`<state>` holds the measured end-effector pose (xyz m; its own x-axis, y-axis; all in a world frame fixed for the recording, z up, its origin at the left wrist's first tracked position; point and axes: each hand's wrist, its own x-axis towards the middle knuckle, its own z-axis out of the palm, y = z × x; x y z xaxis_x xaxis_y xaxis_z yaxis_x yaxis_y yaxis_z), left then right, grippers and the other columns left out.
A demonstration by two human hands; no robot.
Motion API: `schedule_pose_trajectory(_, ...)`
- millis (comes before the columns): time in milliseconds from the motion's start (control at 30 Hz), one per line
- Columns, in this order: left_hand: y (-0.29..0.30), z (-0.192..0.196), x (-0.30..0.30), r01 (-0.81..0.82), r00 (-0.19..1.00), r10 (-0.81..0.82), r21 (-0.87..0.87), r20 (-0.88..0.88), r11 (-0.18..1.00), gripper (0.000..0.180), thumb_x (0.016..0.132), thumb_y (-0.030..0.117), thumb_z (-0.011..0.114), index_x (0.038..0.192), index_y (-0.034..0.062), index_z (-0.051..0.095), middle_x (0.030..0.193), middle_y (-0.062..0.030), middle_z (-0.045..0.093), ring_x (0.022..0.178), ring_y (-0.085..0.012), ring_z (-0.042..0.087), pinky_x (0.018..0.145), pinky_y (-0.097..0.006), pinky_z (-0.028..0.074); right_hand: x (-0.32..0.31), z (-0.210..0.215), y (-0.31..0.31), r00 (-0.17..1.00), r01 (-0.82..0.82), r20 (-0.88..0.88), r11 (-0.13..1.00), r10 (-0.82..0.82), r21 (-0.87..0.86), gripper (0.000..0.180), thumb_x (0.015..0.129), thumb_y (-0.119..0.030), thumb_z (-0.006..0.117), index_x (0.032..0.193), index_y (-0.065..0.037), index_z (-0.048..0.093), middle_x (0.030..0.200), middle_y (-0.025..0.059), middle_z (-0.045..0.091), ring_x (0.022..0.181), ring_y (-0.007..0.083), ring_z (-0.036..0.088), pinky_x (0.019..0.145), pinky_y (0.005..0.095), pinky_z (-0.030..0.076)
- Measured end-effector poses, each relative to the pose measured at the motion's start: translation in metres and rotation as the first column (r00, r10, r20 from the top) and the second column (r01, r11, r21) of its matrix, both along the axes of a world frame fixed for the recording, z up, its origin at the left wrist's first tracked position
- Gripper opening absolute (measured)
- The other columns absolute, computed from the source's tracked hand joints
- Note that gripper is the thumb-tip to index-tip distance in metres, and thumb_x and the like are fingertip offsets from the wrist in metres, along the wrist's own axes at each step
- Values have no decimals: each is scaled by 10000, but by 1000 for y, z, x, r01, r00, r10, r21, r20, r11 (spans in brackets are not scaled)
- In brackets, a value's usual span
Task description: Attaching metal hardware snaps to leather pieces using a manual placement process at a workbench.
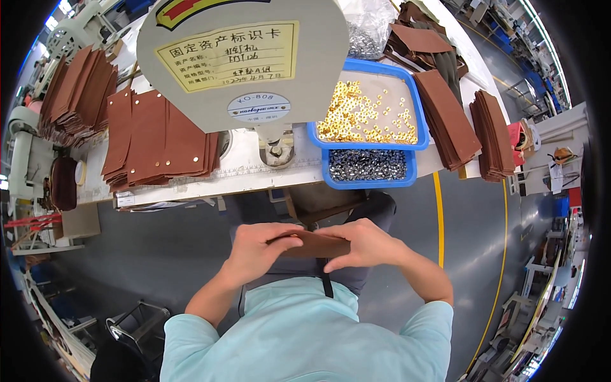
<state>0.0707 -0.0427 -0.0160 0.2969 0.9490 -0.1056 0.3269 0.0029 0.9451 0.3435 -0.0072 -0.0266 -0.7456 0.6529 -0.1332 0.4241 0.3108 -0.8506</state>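
My left hand [256,251] and my right hand [366,244] hold a brown leather-like piece [316,244] between them, above my lap and short of the bench edge. Each hand pinches one end, with the thumb on the near side. The piece looks bent or folded, and a small gold spot shows by my left fingers. Beyond my hands stands a white riveting press [318,70], its lower tool [276,155] over the bench edge. Left of it lies a fanned stack of brown pieces [149,137] with gold rivets.
Right of the press, a blue tray [420,108] holds loose gold rings; a smaller blue tray [326,170] before it holds dark metal studs. More brown stacks lie at the far left [79,89] and right [445,121]. A clear plastic bag [366,28] sits behind.
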Motion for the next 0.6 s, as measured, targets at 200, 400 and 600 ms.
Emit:
schedule_pose_trajectory(200, 2, -3, -22, -190, 935, 232, -176, 267, 966, 159, 930, 34, 748, 1077, -17, 783, 1016, -65, 756, 845, -107, 678, 712, -246, 550, 36, -8, 14, 975, 137, 205, 952, -81, -274, 209, 843, -148, 818, 951, 25, 769, 796, 96, 747, 728, 124, 689, 691, 282, 536)
schedule_pose_trajectory(400, -5, -18, -32, -169, 927, 249, -278, 281, 946, 152, 927, 75, 771, 1031, -34, 788, 943, -54, 742, 771, -87, 649, 671, -229, 513, 60, 7, 30, 907, 420, 114, 838, -407, -350, 160, 781, -29, 863, 889, 19, 755, 790, 17, 734, 727, 76, 648, 680, 261, 532)
schedule_pose_trajectory(600, -3, -20, -30, -195, 939, 251, -240, 234, 951, 139, 922, 92, 779, 972, -38, 789, 853, -41, 731, 742, -86, 635, 656, -249, 502, 62, 15, 31, 831, 517, 4, 771, -556, -371, 197, 752, 8, 879, 892, 2, 741, 809, 21, 734, 750, 87, 672, 698, 271, 556)
